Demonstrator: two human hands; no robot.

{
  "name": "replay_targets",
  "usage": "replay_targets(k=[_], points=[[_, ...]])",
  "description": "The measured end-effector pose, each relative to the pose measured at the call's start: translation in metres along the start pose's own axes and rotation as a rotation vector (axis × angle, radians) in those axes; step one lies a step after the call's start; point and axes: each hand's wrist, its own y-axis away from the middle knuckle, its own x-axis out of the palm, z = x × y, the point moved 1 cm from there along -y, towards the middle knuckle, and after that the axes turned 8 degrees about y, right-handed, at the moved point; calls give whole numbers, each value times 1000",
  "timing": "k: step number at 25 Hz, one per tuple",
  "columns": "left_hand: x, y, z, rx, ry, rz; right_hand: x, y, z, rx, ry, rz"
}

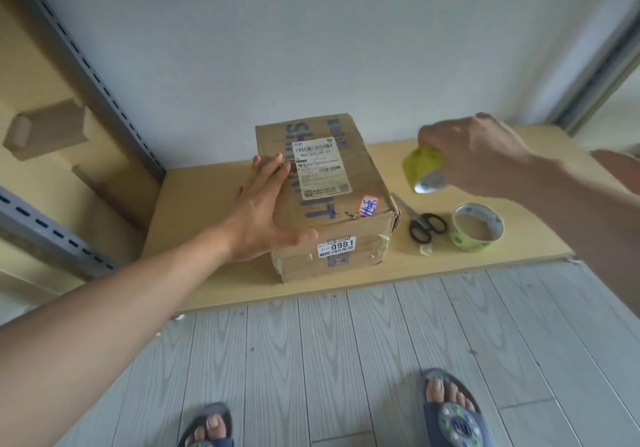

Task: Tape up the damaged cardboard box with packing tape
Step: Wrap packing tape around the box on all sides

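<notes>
1. Cardboard box (325, 197) sits at the middle of the tabletop (207, 238), torn along its near top edge.
2. Left hand (263, 211), fingers straight, lies flat on the box's 9 o'clock side.
3. Right hand (474, 155), at 3 o'clock from the box, grips a yellow-green tape roll (424, 169) above the tabletop.
4. Scissors (420, 224) and a second tape roll (478, 228) lie at 4 o'clock.
</notes>
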Motion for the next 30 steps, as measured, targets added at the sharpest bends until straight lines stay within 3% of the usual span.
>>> replay_targets(k=[3,12,20,23,30], points=[[1,-1,1,36,-3,1,28,8,-6,15,16,120],[2,-2,6,49,-24,-8,36,-3,-8,18,-18,132],[13,-2,13,92,76,-95,-46,-13,-2,-29,-84,-15],[15,-2,17,125,123,-129,-42,-25,-4,-21,-97,-50],[17,5,30,198,-56,-143,42,-14,-24,40,-54,207]])
